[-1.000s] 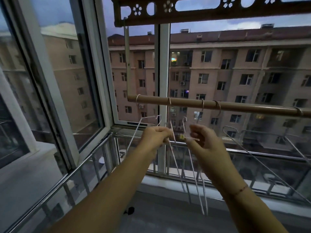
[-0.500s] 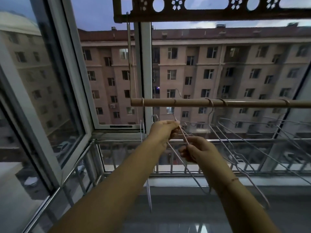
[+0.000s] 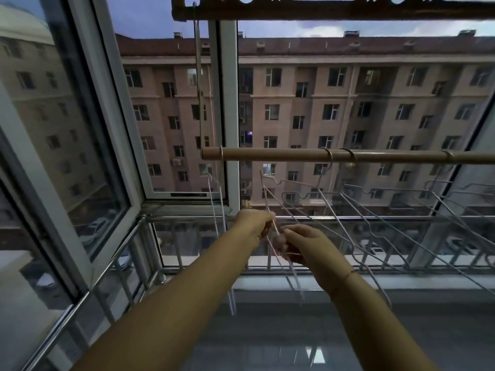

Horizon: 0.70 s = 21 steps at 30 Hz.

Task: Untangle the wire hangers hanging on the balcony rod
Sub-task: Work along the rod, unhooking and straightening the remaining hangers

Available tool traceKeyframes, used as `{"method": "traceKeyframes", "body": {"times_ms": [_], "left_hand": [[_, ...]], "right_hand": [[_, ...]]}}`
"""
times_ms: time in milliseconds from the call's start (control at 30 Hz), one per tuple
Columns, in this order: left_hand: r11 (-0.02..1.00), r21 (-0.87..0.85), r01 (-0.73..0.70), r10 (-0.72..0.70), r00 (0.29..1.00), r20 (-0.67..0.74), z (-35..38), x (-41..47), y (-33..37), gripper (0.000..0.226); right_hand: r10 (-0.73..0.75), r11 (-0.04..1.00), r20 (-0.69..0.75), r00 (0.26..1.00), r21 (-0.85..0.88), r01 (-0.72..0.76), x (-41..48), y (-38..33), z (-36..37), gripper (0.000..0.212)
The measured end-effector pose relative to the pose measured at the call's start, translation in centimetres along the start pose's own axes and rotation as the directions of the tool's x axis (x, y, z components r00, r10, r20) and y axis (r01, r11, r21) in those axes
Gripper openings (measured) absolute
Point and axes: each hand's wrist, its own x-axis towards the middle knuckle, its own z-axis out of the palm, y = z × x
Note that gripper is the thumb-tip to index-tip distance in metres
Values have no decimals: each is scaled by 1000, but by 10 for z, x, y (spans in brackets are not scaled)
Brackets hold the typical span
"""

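A tan balcony rod (image 3: 281,154) runs level across the window. One white wire hanger (image 3: 217,210) hangs edge-on near the rod's left end. Several more wire hangers (image 3: 375,210) hook over the rod further right and fan out to the right. My left hand (image 3: 254,223) pinches the thin wire of a white hanger (image 3: 265,191) that is off the rod, its hook pointing up. My right hand (image 3: 302,246) grips the same hanger's wires just below and right of the left hand. The hanger's lower part trails down between my forearms.
A metal railing (image 3: 348,218) runs along the window below the rod. A white window mullion (image 3: 227,103) stands behind the rod's left end, and an open window sash (image 3: 80,129) angles in at the left. A dark carved wooden rack (image 3: 321,12) spans overhead. A grey sill lies below.
Both hands have dropped lower, away from the rod, taking the white hanger with them. The view has shifted left, so the rod's left end sits nearer the middle.
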Motion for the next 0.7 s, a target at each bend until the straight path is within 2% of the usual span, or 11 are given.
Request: {"method": "traceKeyframes", "body": {"times_ms": [100, 233, 333, 467, 600, 700], "left_hand": [[992, 126, -13, 8, 999, 45, -11, -10, -17, 10], [968, 245, -51, 41, 998, 49, -28, -14, -40, 22], [941, 334, -58, 51, 998, 29, -39, -17, -54, 24], [905, 415, -94, 87, 996, 37, -51, -22, -60, 23], [872, 467, -145, 114, 989, 94, -56, -25, -65, 23], [857, 472, -206, 167, 978, 123, -56, -28, -67, 26]], "right_hand": [[-28, 997, -80, 996, -78, 21, 6, 11, -11, 20], [-113, 954, -84, 990, -289, 84, 11, 24, -19, 27], [-216, 862, -51, 975, -479, 165, 14, 34, -22, 34], [-300, 675, 58, 952, -693, 255, 21, 43, -25, 42], [-306, 520, 158, 939, -798, 304, 20, 44, -30, 45], [-246, 455, 209, 946, -837, 303, 14, 43, -36, 36]]}}
